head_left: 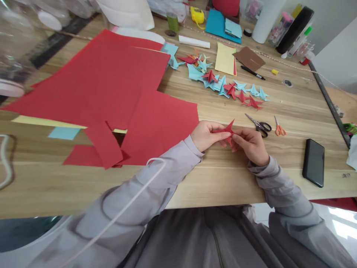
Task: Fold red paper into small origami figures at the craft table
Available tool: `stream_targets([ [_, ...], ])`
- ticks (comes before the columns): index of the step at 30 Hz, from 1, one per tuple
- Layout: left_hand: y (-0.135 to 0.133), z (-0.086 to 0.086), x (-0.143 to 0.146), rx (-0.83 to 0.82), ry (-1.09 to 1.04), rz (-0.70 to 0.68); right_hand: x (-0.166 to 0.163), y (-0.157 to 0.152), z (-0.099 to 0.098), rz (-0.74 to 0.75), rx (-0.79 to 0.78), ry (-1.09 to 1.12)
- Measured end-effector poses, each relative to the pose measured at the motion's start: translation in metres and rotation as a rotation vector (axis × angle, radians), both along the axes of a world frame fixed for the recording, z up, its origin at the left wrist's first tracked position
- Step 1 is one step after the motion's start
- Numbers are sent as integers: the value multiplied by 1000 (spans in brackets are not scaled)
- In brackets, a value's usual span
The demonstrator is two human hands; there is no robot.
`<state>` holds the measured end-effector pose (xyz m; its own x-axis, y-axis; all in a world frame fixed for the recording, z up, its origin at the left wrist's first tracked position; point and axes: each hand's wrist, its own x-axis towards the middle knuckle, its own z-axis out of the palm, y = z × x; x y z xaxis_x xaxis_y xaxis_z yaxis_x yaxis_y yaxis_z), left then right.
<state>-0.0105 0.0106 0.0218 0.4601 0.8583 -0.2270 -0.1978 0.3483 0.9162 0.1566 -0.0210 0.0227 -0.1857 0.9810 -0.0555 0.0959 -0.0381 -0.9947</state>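
Note:
Both of my hands pinch a small folded red paper figure (228,130) just above the wooden table (217,178), near its front edge. My left hand (205,135) grips the figure's left side with closed fingers. My right hand (251,145) holds its right side and lower point, fingers curled. One pointed tip sticks up between the hands. Beyond them lies a row of finished red and light blue folded figures (223,83).
Large red paper sheets (111,85) with cut pieces cover the left. Black-handled scissors (259,125) and small orange scissors (279,128) lie right of my hands, a black phone (314,162) further right. Yellow paper (225,58), brown card (249,58), a pen (252,72) sit behind.

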Motion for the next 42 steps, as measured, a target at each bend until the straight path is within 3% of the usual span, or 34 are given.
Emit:
stream_targets([
  [4,1,2,-2,11,24,-17,1,-1,2,-10,-17,-5],
  [13,-1,4,-4,65,6,-47,2,1,0,49,-298,262],
  [16,-2,4,-3,50,6,-36,3,0,-1,71,-252,252],
  [22,-6,7,0,-10,58,-52,-1,-2,0,61,-22,-2],
  [34,-4,-6,-2,-71,-158,-192,-1,-1,-8,103,-143,263],
  [38,-3,-7,-1,-83,-106,-148,-2,0,-5,63,-184,259],
  [42,-4,-6,0,-48,-64,-123,-3,-1,-3,60,-95,115],
])
